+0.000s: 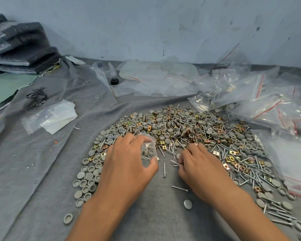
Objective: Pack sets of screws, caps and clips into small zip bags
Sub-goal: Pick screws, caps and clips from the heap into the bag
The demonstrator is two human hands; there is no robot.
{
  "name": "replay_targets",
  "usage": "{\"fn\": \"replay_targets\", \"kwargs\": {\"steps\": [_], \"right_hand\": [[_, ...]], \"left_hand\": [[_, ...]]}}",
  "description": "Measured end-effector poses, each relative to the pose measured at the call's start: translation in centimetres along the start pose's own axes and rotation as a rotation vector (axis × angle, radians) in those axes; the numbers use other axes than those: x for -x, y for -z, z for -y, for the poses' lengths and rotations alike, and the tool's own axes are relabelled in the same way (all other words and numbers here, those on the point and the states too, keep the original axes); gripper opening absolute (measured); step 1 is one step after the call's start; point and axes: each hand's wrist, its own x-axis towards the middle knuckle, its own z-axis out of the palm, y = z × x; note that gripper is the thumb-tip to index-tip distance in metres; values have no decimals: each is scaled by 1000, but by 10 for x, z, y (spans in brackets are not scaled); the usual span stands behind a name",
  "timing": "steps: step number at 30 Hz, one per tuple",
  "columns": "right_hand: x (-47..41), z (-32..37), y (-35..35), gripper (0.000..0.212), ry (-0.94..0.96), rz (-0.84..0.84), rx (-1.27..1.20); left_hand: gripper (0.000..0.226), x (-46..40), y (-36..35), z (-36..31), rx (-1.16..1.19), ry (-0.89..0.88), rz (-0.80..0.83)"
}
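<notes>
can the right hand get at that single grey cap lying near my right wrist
Probably yes. The grey cap lies alone on bare cloth beside the right forearm, nothing covering it, though the right hand already pinches screws.

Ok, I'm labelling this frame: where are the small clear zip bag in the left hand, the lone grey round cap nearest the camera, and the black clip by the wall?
Small clear zip bag [147, 150], head view, its filled middle.
Lone grey round cap [188, 204], head view, top face.
Black clip [114, 81], head view, its body.

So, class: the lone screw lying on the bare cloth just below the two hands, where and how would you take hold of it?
Pinch the screw mid-shank from above, fingers on its near and far sides. It lies flat, nearly crosswise, head toward the right, with bare cloth all round, so probably nothing crowds the fingers.
</notes>
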Motion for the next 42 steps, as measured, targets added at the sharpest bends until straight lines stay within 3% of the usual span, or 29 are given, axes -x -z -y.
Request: {"fn": "replay_targets", "kwargs": {"steps": [4, 6, 9, 11, 14, 20, 22, 24, 28, 31, 34, 36, 42], "right_hand": [[3, -3, -1, 14, -33, 21, -62], [2, -5, 8, 9, -98, -42, -291], [-2, -1, 23, 6, -137, 30, -772], [-3, 9, 33, 3, -42, -109, -870], [-2, 21, 41, 8, 109, -285, -775], [0, 28, 40, 13, 224, -397, -398], [-2, 30, 38, 25, 193, -383, -421], [-3, 28, 37, 35, 135, -349, -604], [-9, 12, 26, 21, -13, -344, -810], [-14, -9, 6, 21, -187, -221, -666], [-15, -10, -12, 42, -224, -27, -488], [-17, -4, -17, 46, -239, -19, -445], [-18, 4, -12, 12, -281, -41, -348]], "left_hand": [[34, 1, -2, 0, 0, -5, 12], [34, 2, -3, -1, 4, -12, 4], [34, 1, -4, -2, -18, -29, -6], [34, 1, -5, -3, -37, -34, 6], [36, 2, -5, -4, -56, -36, 40], [36, 2, -4, -7, -69, -38, 67], [39, 2, -5, -6, -84, -33, 81], [41, 2, -6, -6, -88, -25, 85], [35, 3, -4, -6, -57, -15, 39], [36, 4, -4, -6, -48, -15, 38], [37, 4, -4, -6, -34, -16, 43], [36, 4, -3, -5, -35, -12, 40], [33, 5, -3, -3, -26, -13, 16]]}}
